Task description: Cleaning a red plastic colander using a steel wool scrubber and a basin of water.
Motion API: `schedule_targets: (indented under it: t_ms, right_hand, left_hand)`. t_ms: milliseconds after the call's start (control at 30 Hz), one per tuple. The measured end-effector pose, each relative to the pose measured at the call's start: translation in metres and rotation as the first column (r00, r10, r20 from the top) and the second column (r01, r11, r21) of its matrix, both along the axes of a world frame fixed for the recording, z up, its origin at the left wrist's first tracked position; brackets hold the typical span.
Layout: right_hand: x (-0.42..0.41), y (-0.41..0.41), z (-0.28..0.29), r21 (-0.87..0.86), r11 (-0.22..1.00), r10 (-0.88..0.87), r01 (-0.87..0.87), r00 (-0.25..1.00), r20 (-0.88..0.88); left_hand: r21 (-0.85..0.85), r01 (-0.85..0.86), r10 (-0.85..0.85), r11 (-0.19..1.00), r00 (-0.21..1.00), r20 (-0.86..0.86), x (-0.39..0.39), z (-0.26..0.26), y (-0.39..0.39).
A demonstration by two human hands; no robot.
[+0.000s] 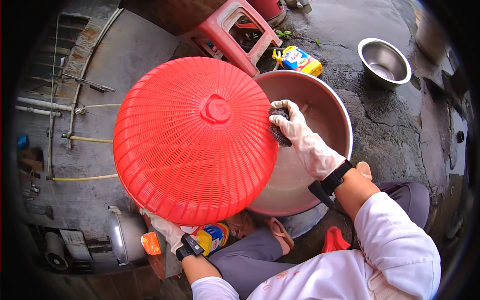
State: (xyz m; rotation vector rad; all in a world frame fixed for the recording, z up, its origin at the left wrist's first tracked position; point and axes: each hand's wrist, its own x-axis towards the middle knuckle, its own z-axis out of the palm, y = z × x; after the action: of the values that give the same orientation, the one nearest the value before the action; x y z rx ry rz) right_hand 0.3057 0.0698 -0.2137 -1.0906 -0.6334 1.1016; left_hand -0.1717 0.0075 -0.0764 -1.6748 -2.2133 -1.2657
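Note:
A large red plastic slatted dome cover, with a knob near its middle, is tilted over the left part of a wide metal basin that holds cloudy water. My left hand, in a white rubber glove, holds the cover at its lower left rim; its fingertips are hidden behind the rim. My right hand, also gloved in white, grips a dark metal scouring pad against the cover's right edge, above the basin.
A red plastic stool and a yellow and blue detergent container stand beyond the basin. A steel bowl sits on the wet ground at right. A lidded metal pot, an orange packet and another yellow container are at lower left.

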Motion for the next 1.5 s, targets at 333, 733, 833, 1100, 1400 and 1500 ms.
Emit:
schedule_targets:
  t_ms: [333, 733, 833, 1100, 1400, 1500]
  right_hand:
    - [0.092, -0.042, -0.227, -0.730, 0.627, 0.180, 0.271, 0.861, 0.475]
    - [0.073, 0.066, 0.064, 0.172, 0.958, 0.210, -0.232, 0.968, 0.134]
    - [0.061, 0.042, 0.163, 0.364, 0.889, 0.037, -0.278, 0.835, 0.549]
    - [0.099, 0.050, 0.089, 0.287, 0.906, 0.172, -0.311, 0.890, 0.422]
    - [0.108, 0.069, 0.010, -0.162, 0.980, 0.191, -0.118, 0.796, 0.575]
    - [0.115, 0.047, -0.051, -0.286, 0.958, 0.170, 0.022, 0.761, 0.627]
  left_hand:
    - [0.109, 0.143, -0.172, 0.984, 0.926, 0.337, 0.031, 0.001, -0.004]
    - [-0.006, 0.153, -0.146, 0.988, 0.952, 0.268, 0.027, 0.017, -0.008]
    - [-0.103, 0.024, -0.011, 0.994, 0.992, 0.122, 0.043, 0.037, -0.010]
    - [-0.016, 0.161, -0.157, 0.987, 0.974, 0.162, 0.035, 0.020, 0.007]
    - [-0.066, 0.134, -0.129, 0.989, 0.989, 0.077, 0.084, 0.028, 0.012]
    - [0.107, 0.230, -0.158, 0.967, 0.876, -0.456, 0.065, 0.015, 0.011]
